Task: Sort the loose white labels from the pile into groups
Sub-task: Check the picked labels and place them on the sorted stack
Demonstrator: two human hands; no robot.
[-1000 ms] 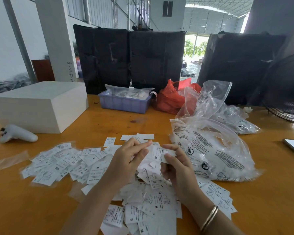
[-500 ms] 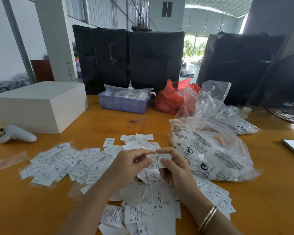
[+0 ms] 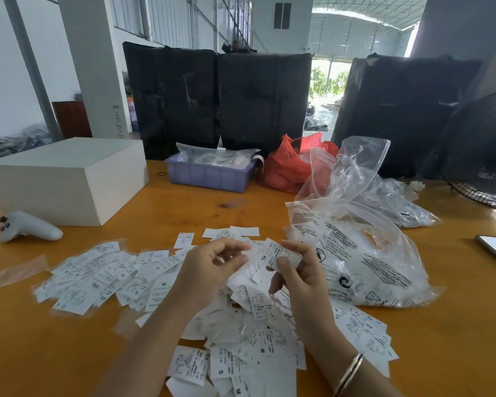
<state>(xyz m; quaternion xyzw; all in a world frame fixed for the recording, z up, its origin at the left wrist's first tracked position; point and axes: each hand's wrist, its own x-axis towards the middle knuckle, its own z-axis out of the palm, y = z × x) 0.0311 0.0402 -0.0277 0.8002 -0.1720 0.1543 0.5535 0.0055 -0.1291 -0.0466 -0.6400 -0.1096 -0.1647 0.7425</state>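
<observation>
My right hand (image 3: 297,270) pinches a small white printed paper label (image 3: 281,253); my left hand (image 3: 212,267), at nine o'clock of it, curls loosely, holding nothing, above the pile of loose white labels (image 3: 249,333) on the orange wooden desk (image 3: 55,353).

- Orange wooden table (image 3: 184,207).
- White pillar (image 3: 93,67) back left, grey pole (image 3: 30,64) beside it.
- Black wrapped bales (image 3: 216,101) behind table.
- Open doorway (image 3: 325,81), daylight, trees outside.
- Metal-framed windows (image 3: 169,21) along left wall.

Labels (image 3: 103,277) left — bag (image 3: 364,253) right
</observation>
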